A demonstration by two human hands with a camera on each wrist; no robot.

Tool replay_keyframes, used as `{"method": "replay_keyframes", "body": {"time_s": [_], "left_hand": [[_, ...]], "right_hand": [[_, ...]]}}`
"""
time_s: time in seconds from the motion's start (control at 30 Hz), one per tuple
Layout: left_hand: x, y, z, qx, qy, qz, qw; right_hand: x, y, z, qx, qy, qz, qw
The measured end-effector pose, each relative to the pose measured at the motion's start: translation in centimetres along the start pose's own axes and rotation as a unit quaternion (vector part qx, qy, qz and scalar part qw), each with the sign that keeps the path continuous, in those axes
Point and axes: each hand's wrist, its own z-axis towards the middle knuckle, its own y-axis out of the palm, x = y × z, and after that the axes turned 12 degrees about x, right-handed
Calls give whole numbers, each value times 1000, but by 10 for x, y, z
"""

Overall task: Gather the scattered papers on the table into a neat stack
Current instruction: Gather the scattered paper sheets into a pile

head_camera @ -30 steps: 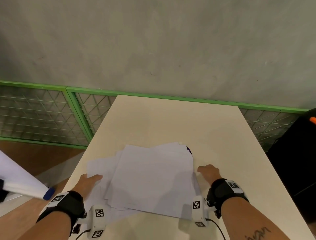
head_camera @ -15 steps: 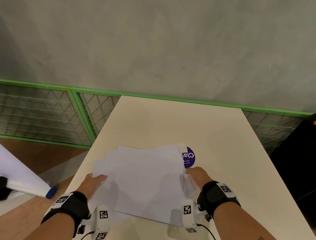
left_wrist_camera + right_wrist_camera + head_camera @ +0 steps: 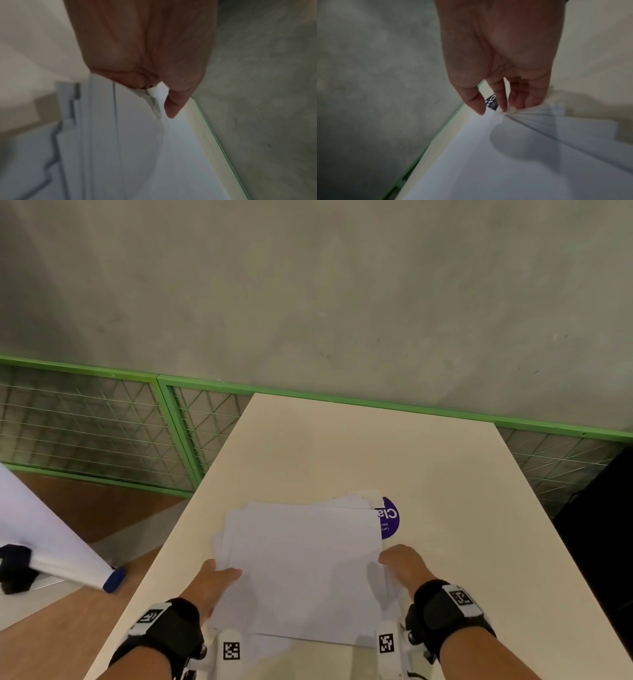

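- Your left hand (image 3: 217, 578) sits at the left edge of the loose pile of white paper sheets (image 3: 301, 570), thumb on top of the uppermost sheet. In the left wrist view the thumb (image 3: 176, 106) points down onto the paper while the other fingers go under the sheets, so this hand is pinching the pile's left edge.
- Your right hand (image 3: 404, 565) is at the pile's right edge. The right wrist view shows its fingertips (image 3: 503, 106) bunched against fanned sheet edges with the thumb over the top sheet; it looks like a pinch on those edges, though blur makes the contact hard to read.
- The pile lies on the near half of the cream rectangular tabletop (image 3: 359, 446), between your two hands. Its sheets are offset: corners stick out at the far right and along the left side.
- A round purple sticker with white lettering (image 3: 390, 518) is on the table at the pile's far right corner, partly covered by paper.
- Beyond the table runs a green-framed wire mesh panel (image 3: 102, 419) below a grey concrete wall (image 3: 308, 285).
- Each wrist carries a black strap with a white tagged camera mount (image 3: 231, 648).
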Motion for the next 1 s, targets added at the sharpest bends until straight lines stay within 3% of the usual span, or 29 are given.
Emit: {"method": "replay_keyframes", "body": {"time_s": [0.1,0.27,0.43,0.6,0.73,0.87,1.0], "left_hand": [[-1,6,-1,11,21,7,1000],[0,8,-6,-22,13,-16,1000],[-8,10,-10,-14,24,-7,1000],[-12,15,-22,-45,-2,-12,999],[-8,23,-37,-65,50,-27,996],[8,28,-58,-87,131,-28,987],[31,29,-74,-87,195,-19,977]], "right_hand": [[5,-8,-1,-40,20,7,999],[10,-7,-4,-5,2,-33,999],[18,-13,-15,-79,23,22,996],[38,-20,-9,-16,-25,-5,1000],[52,-25,-7,33,-30,-17,999],[60,-35,-8,55,-14,66,996],[58,-55,-19,-14,-19,272,962]]}}
